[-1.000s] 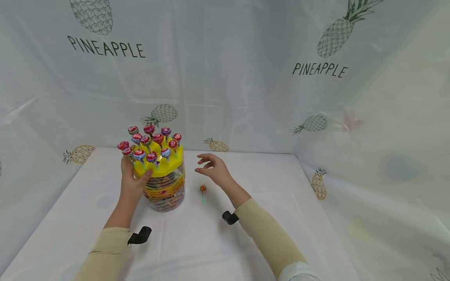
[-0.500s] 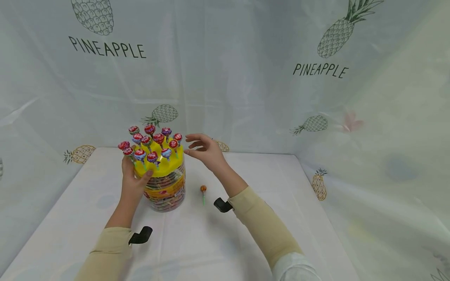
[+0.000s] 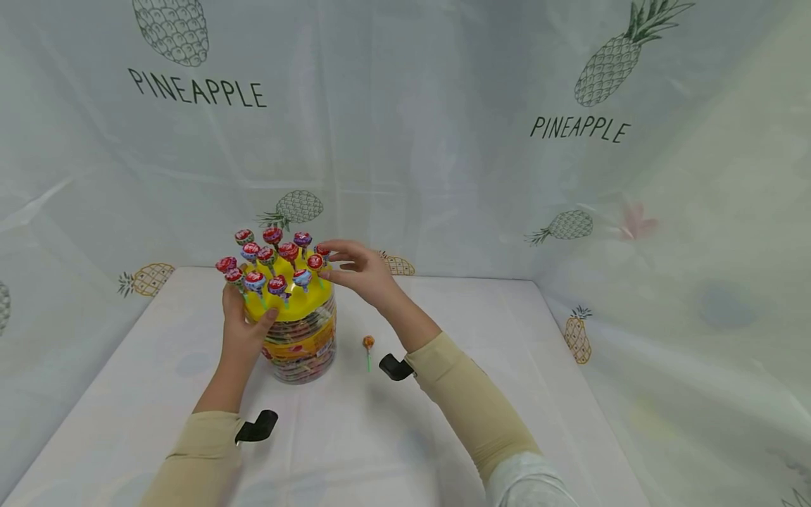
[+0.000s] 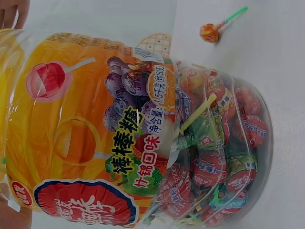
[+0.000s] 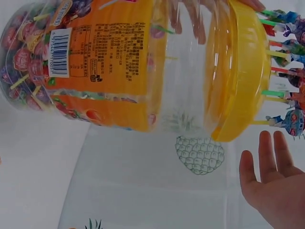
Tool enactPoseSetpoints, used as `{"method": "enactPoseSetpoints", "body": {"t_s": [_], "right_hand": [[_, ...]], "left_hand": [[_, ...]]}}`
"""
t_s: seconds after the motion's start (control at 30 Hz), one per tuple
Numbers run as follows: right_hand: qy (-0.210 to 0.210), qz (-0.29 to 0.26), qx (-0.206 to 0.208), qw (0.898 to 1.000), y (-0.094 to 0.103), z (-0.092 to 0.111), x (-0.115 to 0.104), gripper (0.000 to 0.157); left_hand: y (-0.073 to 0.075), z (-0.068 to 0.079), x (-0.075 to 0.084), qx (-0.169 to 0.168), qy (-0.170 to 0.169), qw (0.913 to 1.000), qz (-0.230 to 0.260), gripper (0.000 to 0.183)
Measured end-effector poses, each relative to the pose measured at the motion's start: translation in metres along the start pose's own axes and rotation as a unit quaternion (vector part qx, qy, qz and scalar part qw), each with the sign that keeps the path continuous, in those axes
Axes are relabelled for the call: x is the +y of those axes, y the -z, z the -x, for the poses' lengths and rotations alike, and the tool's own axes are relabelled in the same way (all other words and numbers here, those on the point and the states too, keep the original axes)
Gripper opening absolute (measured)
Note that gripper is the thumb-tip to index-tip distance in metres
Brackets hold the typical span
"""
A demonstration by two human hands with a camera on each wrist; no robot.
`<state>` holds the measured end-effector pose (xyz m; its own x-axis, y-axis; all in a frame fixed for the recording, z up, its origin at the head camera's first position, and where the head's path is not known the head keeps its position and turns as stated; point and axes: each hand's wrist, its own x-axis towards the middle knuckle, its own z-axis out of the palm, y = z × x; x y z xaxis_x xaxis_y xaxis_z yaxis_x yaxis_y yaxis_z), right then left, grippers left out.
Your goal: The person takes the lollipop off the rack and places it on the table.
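Observation:
A clear plastic jar (image 3: 298, 345) of wrapped lollipops stands upright at the left, with an orange printed label (image 5: 114, 62) around it. Its yellow lid (image 3: 304, 303) bears several lollipops (image 3: 288, 252), stuck in by their sticks. My left hand (image 3: 243, 331) grips the jar at the lid's left side, thumb in front; some fingers are hidden behind. My right hand (image 3: 364, 274) is at the lid's right edge, fingertips beside a lollipop (image 5: 294, 123). In the right wrist view its fingers are extended, a small gap from that lollipop. Whether the head-view fingertips touch it is unclear.
One orange lollipop (image 3: 369, 343) with a green stick lies on the white tabletop (image 3: 456, 338), right of the jar. A pineapple-print curtain (image 3: 431, 141) hangs behind the table and along its right side.
My right hand has moved left and slightly up, from above the loose lollipop to the lid's right edge. My left hand keeps its grip on the jar.

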<state>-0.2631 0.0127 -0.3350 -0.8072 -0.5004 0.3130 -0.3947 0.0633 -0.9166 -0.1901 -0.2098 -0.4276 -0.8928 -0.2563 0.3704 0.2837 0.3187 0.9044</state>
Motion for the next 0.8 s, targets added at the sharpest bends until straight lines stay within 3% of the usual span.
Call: {"method": "enactPoseSetpoints", "body": {"t_s": [0.43,0.67,0.8], "right_hand": [[-0.004,0.014,-0.016,1.0,-0.001,-0.001,0.0,0.046],[0.023,-0.04,0.016,0.999,0.005,0.003,-0.003,0.048],[0.016,-0.066,0.03,0.997,0.01,0.007,0.0,0.048]], "left_hand": [[0.0,0.002,0.001,0.004,-0.009,0.9999,-0.003,0.084],[0.0,0.0,-0.003,0.004,-0.006,1.0,-0.003,0.084],[0.0,0.0,-0.002,0.006,-0.012,0.9999,-0.002,0.083]]}}
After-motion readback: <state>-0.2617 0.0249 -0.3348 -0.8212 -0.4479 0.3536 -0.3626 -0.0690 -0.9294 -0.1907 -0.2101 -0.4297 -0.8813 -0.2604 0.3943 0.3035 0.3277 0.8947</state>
